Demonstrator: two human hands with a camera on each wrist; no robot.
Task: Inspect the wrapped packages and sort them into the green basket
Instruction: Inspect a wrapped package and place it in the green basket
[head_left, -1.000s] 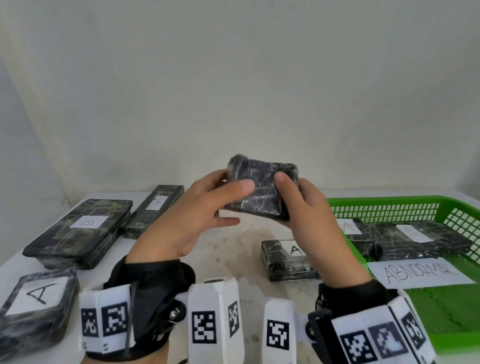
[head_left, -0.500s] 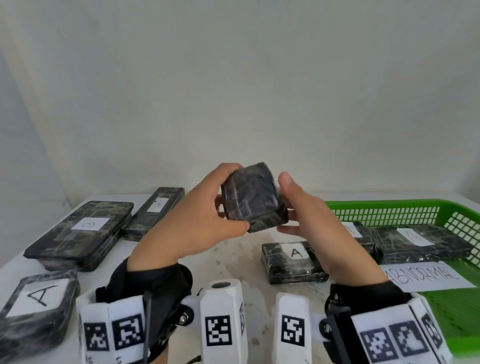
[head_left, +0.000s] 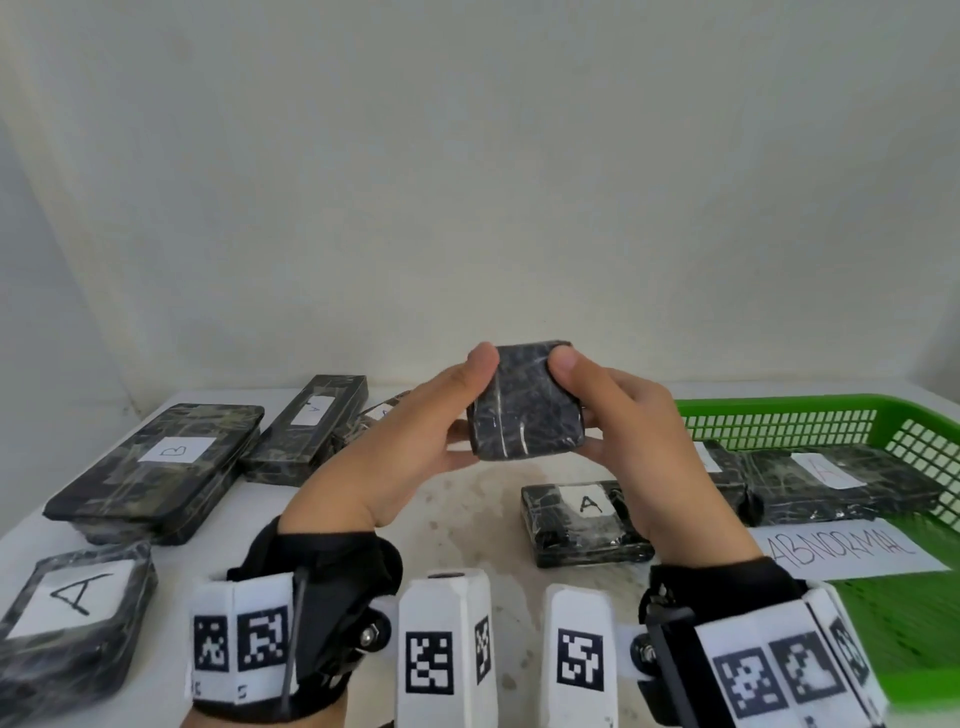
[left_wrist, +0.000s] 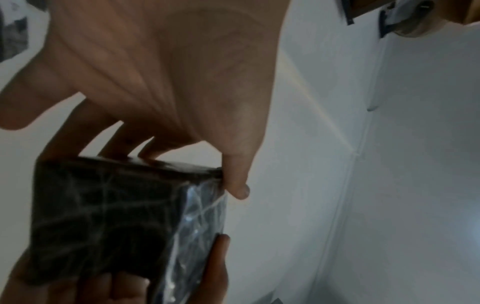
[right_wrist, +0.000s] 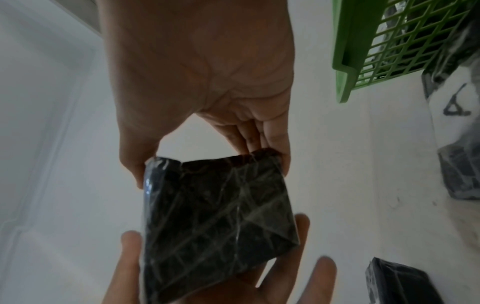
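Gripping one dark package (head_left: 524, 410) between them, left hand (head_left: 395, 441) and right hand (head_left: 649, 441) hold it above the table (head_left: 467, 499), left of the basket (head_left: 779, 415).

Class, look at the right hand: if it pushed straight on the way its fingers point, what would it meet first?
The right hand already grips the wrapped package; past that, probably the left hand opposite.

White table (head_left: 467, 499), stained; pale wall (head_left: 467, 182) behind.

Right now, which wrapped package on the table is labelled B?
The large flat package at the far left, with a white B label. Every other readable label says A; the long package behind it has one too small to read.
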